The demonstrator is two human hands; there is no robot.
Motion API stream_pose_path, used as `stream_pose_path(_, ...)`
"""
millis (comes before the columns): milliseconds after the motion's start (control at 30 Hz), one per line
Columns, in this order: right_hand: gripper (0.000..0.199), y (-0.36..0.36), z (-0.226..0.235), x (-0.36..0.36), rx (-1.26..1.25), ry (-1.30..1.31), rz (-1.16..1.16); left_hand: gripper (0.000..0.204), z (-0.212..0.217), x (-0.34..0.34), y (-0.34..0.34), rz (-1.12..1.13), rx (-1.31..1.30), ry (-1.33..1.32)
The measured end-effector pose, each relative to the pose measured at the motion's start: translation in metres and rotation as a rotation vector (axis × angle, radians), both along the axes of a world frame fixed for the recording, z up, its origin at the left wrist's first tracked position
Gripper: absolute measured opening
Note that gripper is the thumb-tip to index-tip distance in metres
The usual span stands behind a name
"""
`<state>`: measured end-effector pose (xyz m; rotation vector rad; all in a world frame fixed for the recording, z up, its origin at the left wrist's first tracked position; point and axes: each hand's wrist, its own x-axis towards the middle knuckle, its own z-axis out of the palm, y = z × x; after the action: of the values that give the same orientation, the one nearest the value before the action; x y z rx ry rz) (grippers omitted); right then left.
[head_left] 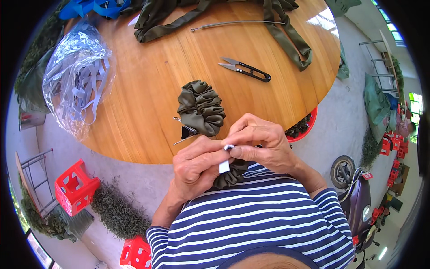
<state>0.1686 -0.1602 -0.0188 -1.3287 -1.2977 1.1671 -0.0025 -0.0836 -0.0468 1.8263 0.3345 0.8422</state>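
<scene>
My left hand (197,166) and my right hand (264,141) meet at the table's near edge, fingertips pinched together. Between them is a white elastic band (224,167), its short flat end hanging below the left fingers. A small dark bit shows at the pinch, too small to name. Gathered olive satin fabric (230,175) hangs under the hands against the striped shirt. More of the fabric, a ruffled bunch (201,107), lies on the table just beyond my left hand. Beside it is a black clip with silver wire handles (189,132), partly hidden.
On the round wooden table (148,89) lie black thread snips (246,69), a thin metal rod (237,23), olive fabric strips (289,40) and a clear plastic bag of pale bands (80,85). A red basin (309,127) sits under the right edge. Red stools (76,186) stand left.
</scene>
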Motion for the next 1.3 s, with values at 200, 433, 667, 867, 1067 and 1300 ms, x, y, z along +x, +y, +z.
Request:
stream_pose_path(200, 0.011, -0.007, -0.003, -0.004, -0.076, 0.446, -0.104, 0.019, 0.004, -0.001, -0.001, -0.167, -0.256, 0.001)
stream_pose_path(433, 0.016, -0.009, 0.014, 0.000, -0.281, 0.602, -0.024, 0.018, -0.004, -0.011, -0.007, -0.127, -0.515, -0.092)
stream_pose_path(667, 0.013, 0.000, 0.012, 0.000, -0.459, 0.551, 0.059, 0.036, 0.016, 0.002, 0.003, 0.026, 0.122, 0.049)
stream_pose_path(867, 0.010, -0.001, 0.022, 0.011, -0.533, 0.615, 0.167, 0.018, 0.041, 0.016, 0.020, -0.157, -0.294, 0.226)
stream_pose_path(1067, 0.014, -0.006, 0.018, 0.013, -0.580, 0.637, -0.024, 0.024, 0.040, 0.020, 0.018, -0.082, -0.657, 0.321)
stream_pose_path(1300, 0.020, -0.009, 0.019, 0.017, -0.578, 0.613, -0.068, 0.017, 0.038, 0.018, 0.005, -0.021, -0.137, 0.217)
